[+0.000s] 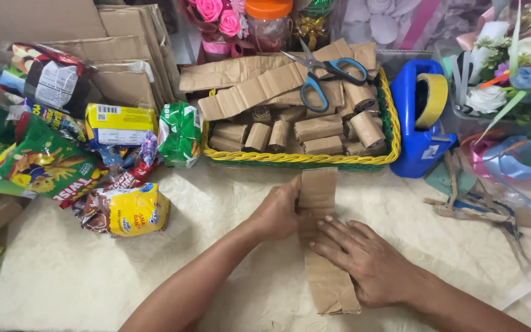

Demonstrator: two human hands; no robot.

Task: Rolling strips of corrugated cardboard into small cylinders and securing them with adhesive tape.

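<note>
A long strip of brown corrugated cardboard lies on the cream cloth, running away from me. My left hand grips its left edge near the far end. My right hand lies flat on the strip's middle, fingers spread and pressing down. Just beyond the strip stands a yellow and green woven basket filled with several rolled cardboard pieces and flat strips. Blue-handled scissors rest on top of the strips in the basket.
Snack packets pile up at the left, with folded cardboard sheets behind them. A blue tape dispenser stands right of the basket. Ribbons, artificial flowers and cardboard scraps crowd the right side. An orange-lidded jar stands at the back.
</note>
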